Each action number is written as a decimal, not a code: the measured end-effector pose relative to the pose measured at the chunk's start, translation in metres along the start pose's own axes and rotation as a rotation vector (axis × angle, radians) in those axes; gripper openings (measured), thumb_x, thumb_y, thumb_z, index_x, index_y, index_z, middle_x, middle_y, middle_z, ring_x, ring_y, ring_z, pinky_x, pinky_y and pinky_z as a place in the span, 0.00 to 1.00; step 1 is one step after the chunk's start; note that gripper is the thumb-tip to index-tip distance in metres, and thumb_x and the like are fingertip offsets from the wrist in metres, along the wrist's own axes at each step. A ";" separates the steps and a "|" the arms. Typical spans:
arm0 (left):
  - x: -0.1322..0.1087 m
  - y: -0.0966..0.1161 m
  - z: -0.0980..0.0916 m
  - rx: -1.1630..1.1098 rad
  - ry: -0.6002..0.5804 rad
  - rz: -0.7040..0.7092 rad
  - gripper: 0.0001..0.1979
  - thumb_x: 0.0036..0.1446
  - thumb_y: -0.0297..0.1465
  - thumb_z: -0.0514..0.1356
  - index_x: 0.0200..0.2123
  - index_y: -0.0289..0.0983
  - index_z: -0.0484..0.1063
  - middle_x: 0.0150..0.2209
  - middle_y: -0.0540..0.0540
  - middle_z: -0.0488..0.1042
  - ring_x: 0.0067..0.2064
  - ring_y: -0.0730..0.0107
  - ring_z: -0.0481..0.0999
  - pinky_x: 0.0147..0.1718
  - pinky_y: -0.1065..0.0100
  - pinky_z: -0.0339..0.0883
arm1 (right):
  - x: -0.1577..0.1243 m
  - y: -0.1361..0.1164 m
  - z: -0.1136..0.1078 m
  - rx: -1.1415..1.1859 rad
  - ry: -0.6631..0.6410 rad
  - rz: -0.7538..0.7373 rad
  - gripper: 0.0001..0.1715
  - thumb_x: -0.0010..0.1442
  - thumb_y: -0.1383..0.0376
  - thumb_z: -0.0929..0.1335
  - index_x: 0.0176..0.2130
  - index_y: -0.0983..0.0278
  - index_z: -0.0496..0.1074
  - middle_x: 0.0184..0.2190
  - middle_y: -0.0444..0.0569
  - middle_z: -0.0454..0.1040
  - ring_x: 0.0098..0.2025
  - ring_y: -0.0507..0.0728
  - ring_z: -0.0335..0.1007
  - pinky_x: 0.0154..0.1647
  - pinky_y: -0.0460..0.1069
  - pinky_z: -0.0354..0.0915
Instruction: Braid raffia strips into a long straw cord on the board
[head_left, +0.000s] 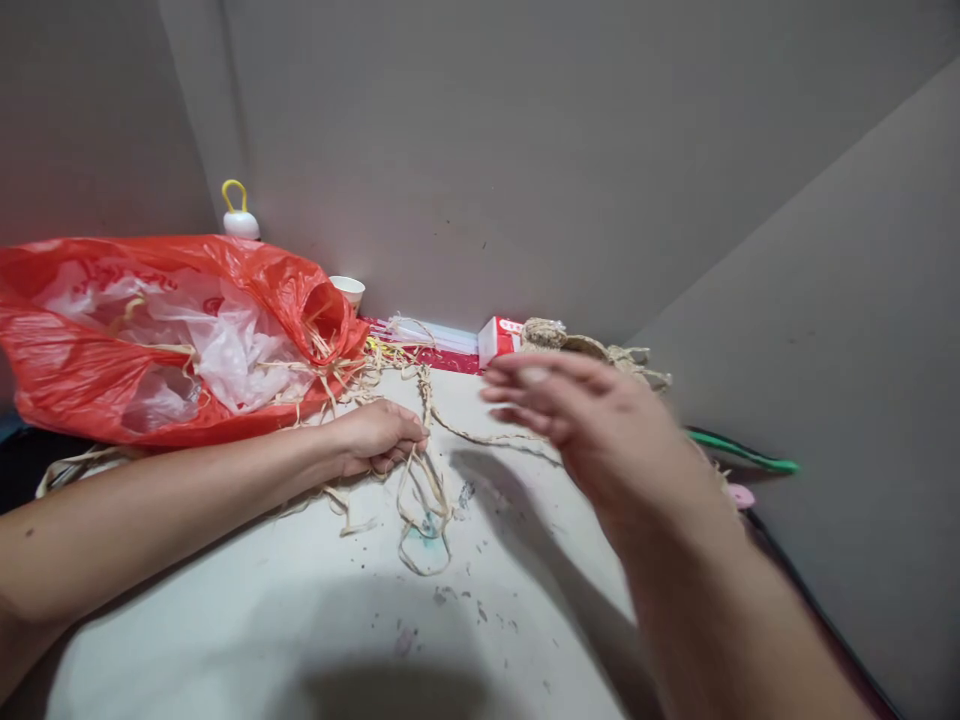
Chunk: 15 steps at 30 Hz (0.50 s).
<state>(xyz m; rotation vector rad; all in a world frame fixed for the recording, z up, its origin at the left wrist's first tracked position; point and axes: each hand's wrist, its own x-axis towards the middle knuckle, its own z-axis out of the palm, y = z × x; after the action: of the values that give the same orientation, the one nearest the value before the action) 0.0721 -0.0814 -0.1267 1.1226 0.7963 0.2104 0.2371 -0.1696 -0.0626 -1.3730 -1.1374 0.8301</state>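
Note:
My left hand (381,436) rests on the white table (322,620), its fingertips pinched on pale raffia strands (421,492). From that grip the loose ends hang toward me in long loops on the tabletop. Beyond the fingers a braided raffia cord (480,438) runs up, then off to the right, passing behind my right hand. Raised above the table, my right hand (592,425) is blurred by motion. Its fingers are stretched out, and I see nothing held in them.
A red plastic bag (97,390) with white plastic and raffia inside lies at left. Behind stand a paper cup (347,290), a white lamp with yellow loop (241,222) and a red-and-white box (499,340). A coiled woven bundle (544,333) and green-handled object (750,455) lie right.

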 end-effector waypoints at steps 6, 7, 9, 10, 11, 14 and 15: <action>0.001 -0.002 -0.002 0.052 0.002 0.082 0.09 0.53 0.26 0.54 0.21 0.34 0.64 0.12 0.58 0.52 0.13 0.83 0.46 0.12 0.76 0.39 | 0.002 0.056 0.037 0.140 -0.203 0.418 0.11 0.51 0.60 0.71 0.30 0.67 0.72 0.30 0.52 0.75 0.30 0.54 0.71 0.34 0.49 0.68; 0.002 -0.002 -0.002 0.068 0.007 0.094 0.10 0.53 0.26 0.54 0.21 0.34 0.63 0.12 0.57 0.53 0.13 0.83 0.47 0.12 0.75 0.39 | 0.001 0.059 0.037 0.210 -0.289 0.501 0.12 0.51 0.60 0.71 0.29 0.67 0.72 0.29 0.52 0.74 0.29 0.53 0.70 0.33 0.48 0.68; 0.002 -0.004 -0.002 0.120 0.029 0.122 0.10 0.53 0.27 0.55 0.20 0.35 0.62 0.12 0.56 0.56 0.12 0.83 0.49 0.12 0.75 0.40 | 0.000 0.061 0.037 0.331 -0.415 0.592 0.12 0.51 0.60 0.72 0.29 0.68 0.71 0.27 0.50 0.73 0.28 0.52 0.69 0.32 0.48 0.68; 0.002 -0.005 -0.002 0.151 0.042 0.134 0.11 0.53 0.27 0.55 0.20 0.35 0.62 0.12 0.56 0.57 0.12 0.83 0.50 0.12 0.75 0.40 | -0.001 0.061 0.037 0.379 -0.453 0.611 0.12 0.50 0.60 0.72 0.28 0.68 0.71 0.24 0.48 0.71 0.26 0.51 0.67 0.29 0.46 0.67; 0.003 -0.005 -0.002 0.176 0.050 0.140 0.10 0.53 0.28 0.55 0.20 0.35 0.62 0.12 0.56 0.58 0.12 0.83 0.50 0.12 0.75 0.40 | -0.001 0.061 0.037 0.420 -0.485 0.622 0.12 0.50 0.61 0.72 0.28 0.68 0.70 0.22 0.45 0.68 0.23 0.48 0.64 0.26 0.44 0.64; 0.003 -0.005 -0.002 0.196 0.041 0.136 0.10 0.53 0.28 0.55 0.20 0.36 0.62 0.13 0.57 0.56 0.12 0.83 0.49 0.12 0.75 0.41 | 0.002 0.063 0.035 0.464 -0.545 0.622 0.12 0.48 0.64 0.74 0.28 0.69 0.69 0.18 0.40 0.62 0.18 0.43 0.50 0.16 0.39 0.48; 0.002 -0.005 -0.002 0.197 0.031 0.131 0.10 0.53 0.28 0.55 0.20 0.36 0.62 0.13 0.57 0.56 0.12 0.83 0.49 0.12 0.75 0.41 | 0.003 0.064 0.034 0.435 -0.556 0.612 0.13 0.48 0.64 0.74 0.28 0.69 0.69 0.19 0.40 0.62 0.17 0.43 0.46 0.15 0.40 0.43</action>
<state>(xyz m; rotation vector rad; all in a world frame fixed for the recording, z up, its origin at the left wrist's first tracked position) 0.0716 -0.0810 -0.1321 1.3624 0.7841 0.2634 0.2164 -0.1512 -0.1297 -1.1478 -0.8489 1.8698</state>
